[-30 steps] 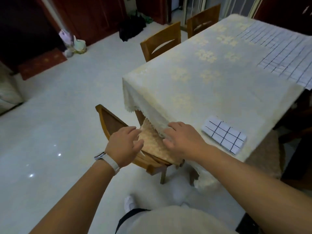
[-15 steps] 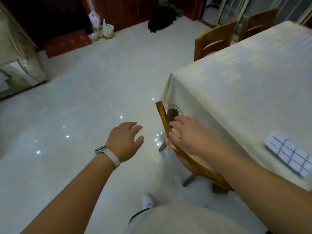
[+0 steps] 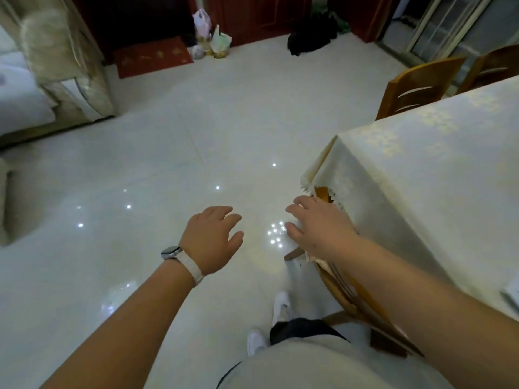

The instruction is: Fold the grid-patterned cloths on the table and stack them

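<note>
**Fig.** Left grip (image 3: 212,240), fingers loose and released, hangs over the tiled floor (image 3: 168,150). Right grip (image 3: 320,228), fingers spread and likewise released, lies over the top rail of a wooden chair (image 3: 341,287), which stands between the person and the desk (image 3: 421,178). Only a corner of the cloth (image 3: 512,293) shows, on the desk at the right edge. Bags (image 3: 210,37) and a red mat (image 3: 151,56) lie by the far wall.

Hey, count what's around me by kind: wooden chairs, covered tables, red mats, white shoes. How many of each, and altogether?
Brown wooden chairs: 3
Table under a cream patterned tablecloth: 1
Red floor mat: 1
White shoes: 2
Total: 7
</note>
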A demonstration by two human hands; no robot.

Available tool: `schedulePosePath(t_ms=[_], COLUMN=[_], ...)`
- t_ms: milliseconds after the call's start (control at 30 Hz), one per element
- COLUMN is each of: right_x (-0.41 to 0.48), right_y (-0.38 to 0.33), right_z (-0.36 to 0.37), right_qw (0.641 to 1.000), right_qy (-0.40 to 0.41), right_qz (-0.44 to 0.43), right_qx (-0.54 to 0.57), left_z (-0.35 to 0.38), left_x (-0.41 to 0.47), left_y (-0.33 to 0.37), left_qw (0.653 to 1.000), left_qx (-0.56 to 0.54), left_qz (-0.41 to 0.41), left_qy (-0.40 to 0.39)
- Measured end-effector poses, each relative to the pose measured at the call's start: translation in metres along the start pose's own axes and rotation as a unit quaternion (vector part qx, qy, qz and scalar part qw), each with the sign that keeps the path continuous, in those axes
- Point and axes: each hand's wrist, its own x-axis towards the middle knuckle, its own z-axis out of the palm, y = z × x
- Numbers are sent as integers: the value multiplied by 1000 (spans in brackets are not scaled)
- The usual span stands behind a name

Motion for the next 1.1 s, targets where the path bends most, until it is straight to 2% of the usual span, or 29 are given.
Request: schedulePosePath(t_ms=[367, 533, 667, 833, 1100], right_x=[127, 189, 224, 255, 319], right_y=[16, 39, 52, 60, 59], right_z=[-5, -26, -42, -59, -60], right_qw=[999, 998, 998, 997, 998], right_qy=[-11, -5, 6, 16, 10], right_qz=[-42, -30, -21, -5, 31], right_qx=[32, 52, 58, 70, 61], left_z=[-18, -45, -64, -78, -88], left_x=[91, 158, 199, 238, 313], left_y=[-44, -52, -56, -68, -120], left_qw=[998, 997, 997, 997, 998], left_qx=[40, 73, 71, 77, 61], left_qz=[-52, -37, -27, -17, 19], left_qy=[-2, -12, 14, -4, 2])
